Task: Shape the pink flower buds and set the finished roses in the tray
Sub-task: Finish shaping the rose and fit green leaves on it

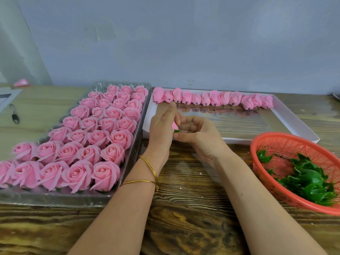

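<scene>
Both hands meet in the middle. The left hand (161,129) pinches the pink bud (175,127) with its fingertips. The right hand (200,135) curls around it from the other side, near its green bottom. Only a little of the bud shows between the fingers.

The petals look thin and soft. A hard squeeze could crush or tear one. A slip could drop the bud on the tabletop (193,208).

The tray (55,200) at 9 o'clock is packed with finished roses (88,137). I think a careless reach could bump them.

More buds (215,98) wait in a row in the white box (237,139) at 1 o'clock. A red basket (276,137) of green leaves (309,181) sits at 4 o'clock.

The tabletop is dark, streaky wood with a few crumbs. A plain grey-blue wall (184,43) stands behind.
</scene>
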`<state>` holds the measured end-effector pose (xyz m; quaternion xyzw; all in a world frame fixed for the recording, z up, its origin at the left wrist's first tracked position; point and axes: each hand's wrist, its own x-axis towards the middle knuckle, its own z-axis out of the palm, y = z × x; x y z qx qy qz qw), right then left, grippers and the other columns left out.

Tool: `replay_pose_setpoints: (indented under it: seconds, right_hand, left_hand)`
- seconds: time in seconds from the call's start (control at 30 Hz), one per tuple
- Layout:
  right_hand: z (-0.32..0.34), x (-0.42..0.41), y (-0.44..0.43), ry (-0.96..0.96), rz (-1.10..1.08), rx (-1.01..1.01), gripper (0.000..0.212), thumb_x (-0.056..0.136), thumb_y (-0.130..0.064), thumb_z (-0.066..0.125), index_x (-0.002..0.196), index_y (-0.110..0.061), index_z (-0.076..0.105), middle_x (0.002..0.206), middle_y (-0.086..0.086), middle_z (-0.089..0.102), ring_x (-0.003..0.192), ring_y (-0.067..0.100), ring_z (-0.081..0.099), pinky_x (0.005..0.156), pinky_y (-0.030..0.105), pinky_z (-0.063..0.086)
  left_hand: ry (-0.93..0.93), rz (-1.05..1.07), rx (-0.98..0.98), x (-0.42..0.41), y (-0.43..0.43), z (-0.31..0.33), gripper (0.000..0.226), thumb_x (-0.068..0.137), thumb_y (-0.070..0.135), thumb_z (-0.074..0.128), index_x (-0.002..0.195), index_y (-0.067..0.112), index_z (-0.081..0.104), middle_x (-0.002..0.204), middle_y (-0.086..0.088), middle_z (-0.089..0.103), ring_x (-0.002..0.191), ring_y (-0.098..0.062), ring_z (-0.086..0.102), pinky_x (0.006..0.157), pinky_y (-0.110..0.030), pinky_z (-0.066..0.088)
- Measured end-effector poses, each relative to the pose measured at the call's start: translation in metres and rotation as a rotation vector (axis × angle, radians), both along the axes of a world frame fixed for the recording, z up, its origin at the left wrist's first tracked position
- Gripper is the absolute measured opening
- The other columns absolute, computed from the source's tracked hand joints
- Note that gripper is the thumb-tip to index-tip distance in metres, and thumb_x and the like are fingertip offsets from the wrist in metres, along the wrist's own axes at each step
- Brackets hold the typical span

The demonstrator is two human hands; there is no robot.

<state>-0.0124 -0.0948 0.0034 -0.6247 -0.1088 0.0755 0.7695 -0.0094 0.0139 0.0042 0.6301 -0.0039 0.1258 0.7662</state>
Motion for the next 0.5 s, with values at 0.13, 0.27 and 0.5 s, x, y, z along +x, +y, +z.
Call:
replay_pose_setpoints:
  seconds: [0.13, 0.27, 0.5]
  right_hand:
    - [0.0013, 0.0006, -0.0014, 0.056, 0.062, 0.024, 0.025, 0.082, 0.020, 0.058, 0.093, -0.002, 0.066, 0.070, 0.003, 0.071, 0.070, 0.013, 0.068, 0.072, 0.020, 0.055]
    - [0.0007, -0.0019, -0.0019, 0.035, 0.056, -0.011, 0.025, 0.084, 0.019, 0.058, 0.101, 0.003, 0.065, 0.079, 0.007, 0.070, 0.077, 0.014, 0.067, 0.074, 0.021, 0.055]
    - [0.0029, -0.0027, -0.0033, -0.018, 0.018, -0.029, 0.033, 0.079, 0.020, 0.062, 0.099, -0.006, 0.067, 0.079, 0.002, 0.073, 0.075, 0.011, 0.069, 0.079, 0.022, 0.057]
  left_hand:
    - [0.020, 0.013, -0.009, -0.0017, 0.0015, 0.0025, 0.052, 0.100, 0.035, 0.047, 0.052, 0.017, 0.048, 0.066, 0.005, 0.054, 0.072, -0.005, 0.053, 0.077, -0.025, 0.040]
    - [0.013, 0.011, -0.007, -0.0029, 0.0003, 0.0042, 0.052, 0.101, 0.032, 0.046, 0.053, 0.014, 0.046, 0.067, 0.002, 0.052, 0.071, -0.007, 0.051, 0.076, -0.024, 0.040]
    - [-0.030, 0.008, 0.004, -0.0033, -0.0017, 0.0031, 0.046, 0.101, 0.030, 0.047, 0.063, 0.013, 0.065, 0.065, 0.005, 0.065, 0.068, -0.004, 0.060, 0.066, -0.015, 0.046]
